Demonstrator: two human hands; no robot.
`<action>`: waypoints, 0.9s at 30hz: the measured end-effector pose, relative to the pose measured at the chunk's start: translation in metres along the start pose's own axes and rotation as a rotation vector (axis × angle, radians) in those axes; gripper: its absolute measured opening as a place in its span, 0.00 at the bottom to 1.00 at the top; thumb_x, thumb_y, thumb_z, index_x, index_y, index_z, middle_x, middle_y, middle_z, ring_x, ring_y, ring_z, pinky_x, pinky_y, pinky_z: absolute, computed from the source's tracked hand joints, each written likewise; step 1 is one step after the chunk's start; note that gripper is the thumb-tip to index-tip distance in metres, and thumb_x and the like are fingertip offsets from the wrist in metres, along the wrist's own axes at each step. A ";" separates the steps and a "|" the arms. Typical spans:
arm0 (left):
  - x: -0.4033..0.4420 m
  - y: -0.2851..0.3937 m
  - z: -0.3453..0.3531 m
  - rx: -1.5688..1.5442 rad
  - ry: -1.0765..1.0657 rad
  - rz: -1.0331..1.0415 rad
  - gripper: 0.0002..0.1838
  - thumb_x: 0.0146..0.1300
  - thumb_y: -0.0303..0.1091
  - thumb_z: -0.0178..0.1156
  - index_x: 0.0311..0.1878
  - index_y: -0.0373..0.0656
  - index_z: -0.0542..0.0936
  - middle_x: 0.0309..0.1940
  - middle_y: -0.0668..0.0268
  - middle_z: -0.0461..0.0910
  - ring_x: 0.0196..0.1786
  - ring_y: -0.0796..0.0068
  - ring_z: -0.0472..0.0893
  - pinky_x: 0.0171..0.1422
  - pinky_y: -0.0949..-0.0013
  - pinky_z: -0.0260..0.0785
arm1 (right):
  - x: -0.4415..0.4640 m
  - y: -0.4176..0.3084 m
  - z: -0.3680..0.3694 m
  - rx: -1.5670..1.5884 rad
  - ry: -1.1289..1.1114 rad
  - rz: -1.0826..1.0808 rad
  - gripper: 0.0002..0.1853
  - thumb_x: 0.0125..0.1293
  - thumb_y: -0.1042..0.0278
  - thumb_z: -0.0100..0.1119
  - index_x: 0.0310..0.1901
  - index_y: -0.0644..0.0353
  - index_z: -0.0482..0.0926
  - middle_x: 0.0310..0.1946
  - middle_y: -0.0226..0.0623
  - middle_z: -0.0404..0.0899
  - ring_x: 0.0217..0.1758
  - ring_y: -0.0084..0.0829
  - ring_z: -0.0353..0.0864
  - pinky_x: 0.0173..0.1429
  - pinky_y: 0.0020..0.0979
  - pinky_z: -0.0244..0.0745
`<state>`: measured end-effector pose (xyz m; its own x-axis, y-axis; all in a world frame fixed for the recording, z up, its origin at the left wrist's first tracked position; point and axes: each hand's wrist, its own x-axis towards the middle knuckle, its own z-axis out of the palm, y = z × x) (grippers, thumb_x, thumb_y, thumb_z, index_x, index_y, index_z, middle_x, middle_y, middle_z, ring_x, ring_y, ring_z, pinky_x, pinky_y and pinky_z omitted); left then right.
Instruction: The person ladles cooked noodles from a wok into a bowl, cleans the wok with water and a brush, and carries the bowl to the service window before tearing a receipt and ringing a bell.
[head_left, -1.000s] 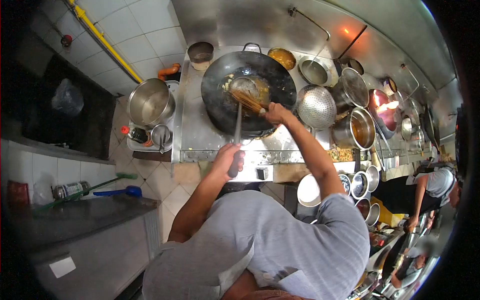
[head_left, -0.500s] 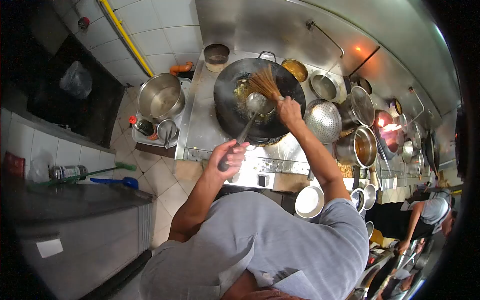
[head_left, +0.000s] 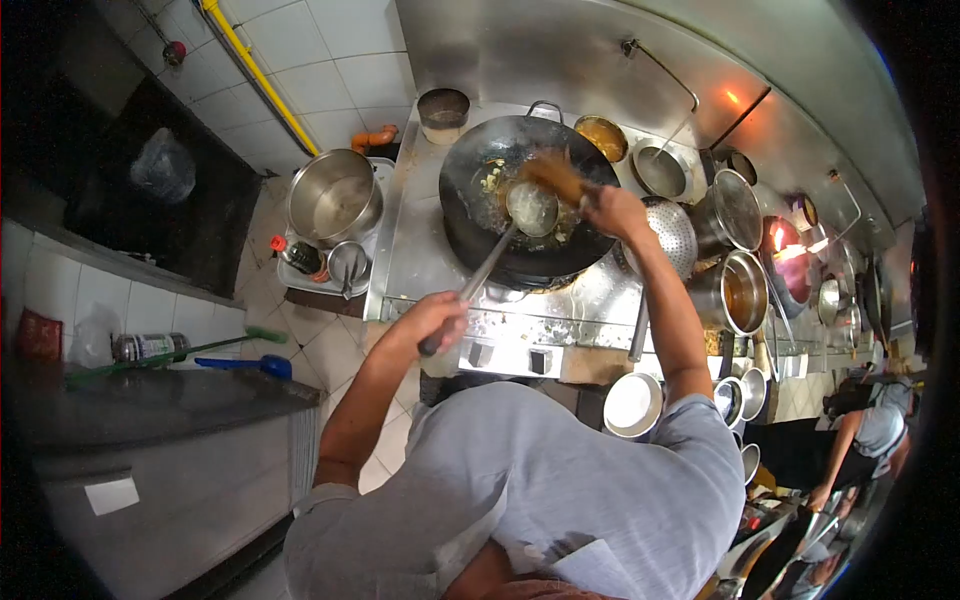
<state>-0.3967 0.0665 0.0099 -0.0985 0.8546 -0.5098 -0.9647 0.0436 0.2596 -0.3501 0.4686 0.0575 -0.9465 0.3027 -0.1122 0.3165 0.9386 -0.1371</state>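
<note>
White tiles [head_left: 290,95] and a steel splashback [head_left: 500,60] enclose a steel cooking bench [head_left: 415,240], whose wipeable surfaces presumably suit grease and heat. The wok [head_left: 465,205] sits near its left end, within reach of both hands, with pale food bits [head_left: 492,178] inside.

The left hand [head_left: 437,318] has its fingers closed around the ladle [head_left: 532,208] near the handle's end; that long slanting grip sets them well apart from the wok while the bowl sits low inside it. The right hand [head_left: 617,212] grips the brush [head_left: 553,178] at its upper end, leaving the bristles free beside the ladle's bowl; they are blurred, so I can't tell exactly what they touch.

Just right of the wok is the perforated strainer [head_left: 672,235], its handle pointing to the bench's front edge, probably for easy grabbing. The bowl of orange liquid [head_left: 603,137] stands behind, likely within arm's reach. At far right, 1 other person [head_left: 860,440] stands well apart.
</note>
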 end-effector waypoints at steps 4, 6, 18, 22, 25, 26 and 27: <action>-0.025 -0.006 0.017 1.282 0.479 0.166 0.24 0.71 0.33 0.55 0.67 0.34 0.67 0.26 0.63 0.76 0.22 0.68 0.77 0.24 0.63 0.71 | -0.019 -0.005 -0.040 0.661 0.016 0.334 0.32 0.65 0.49 0.65 0.67 0.54 0.75 0.39 0.45 0.86 0.34 0.36 0.86 0.42 0.37 0.83; -0.030 -0.004 0.020 1.715 0.587 0.225 0.28 0.70 0.32 0.56 0.70 0.33 0.63 0.29 0.52 0.81 0.27 0.61 0.82 0.33 0.58 0.75 | -0.006 0.006 0.004 0.921 0.188 0.191 0.30 0.65 0.50 0.65 0.68 0.50 0.76 0.33 0.37 0.84 0.24 0.32 0.80 0.33 0.34 0.81; -0.022 -0.022 -0.013 1.855 0.567 0.269 0.32 0.64 0.33 0.59 0.71 0.38 0.65 0.43 0.38 0.82 0.48 0.37 0.82 0.54 0.46 0.73 | 0.021 0.039 0.050 1.051 -0.486 0.434 0.27 0.68 0.56 0.62 0.66 0.55 0.75 0.27 0.32 0.78 0.16 0.22 0.73 0.17 0.25 0.70; -0.014 -0.040 -0.020 1.701 0.461 0.470 0.32 0.62 0.31 0.60 0.70 0.38 0.68 0.44 0.41 0.82 0.46 0.40 0.83 0.52 0.50 0.75 | -0.017 0.054 0.032 0.978 -0.309 0.411 0.26 0.68 0.57 0.62 0.65 0.56 0.76 0.28 0.32 0.79 0.18 0.23 0.75 0.18 0.26 0.70; 0.007 -0.058 0.016 1.640 0.384 0.427 0.32 0.61 0.30 0.59 0.70 0.40 0.68 0.47 0.39 0.81 0.46 0.39 0.82 0.51 0.50 0.74 | -0.079 0.048 0.010 1.279 0.286 0.508 0.26 0.67 0.57 0.64 0.62 0.61 0.75 0.30 0.34 0.80 0.19 0.24 0.77 0.22 0.25 0.71; 0.018 -0.063 0.029 1.620 0.340 0.431 0.32 0.61 0.30 0.59 0.70 0.40 0.68 0.47 0.39 0.80 0.46 0.38 0.82 0.51 0.50 0.74 | -0.097 0.046 -0.001 1.272 0.291 0.524 0.26 0.67 0.57 0.64 0.62 0.61 0.75 0.30 0.34 0.80 0.19 0.24 0.77 0.22 0.25 0.71; 0.035 -0.071 0.032 1.576 0.237 0.545 0.31 0.60 0.29 0.57 0.70 0.41 0.68 0.45 0.39 0.81 0.45 0.40 0.83 0.48 0.50 0.74 | -0.115 0.045 -0.014 1.304 0.355 0.559 0.27 0.65 0.60 0.66 0.62 0.64 0.74 0.33 0.37 0.81 0.22 0.24 0.78 0.24 0.26 0.73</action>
<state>-0.3243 0.1099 0.0001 -0.4884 0.8586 -0.1556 0.3445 0.3536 0.8697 -0.2279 0.4781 0.0779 -0.5878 0.7750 -0.2323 0.2895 -0.0666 -0.9548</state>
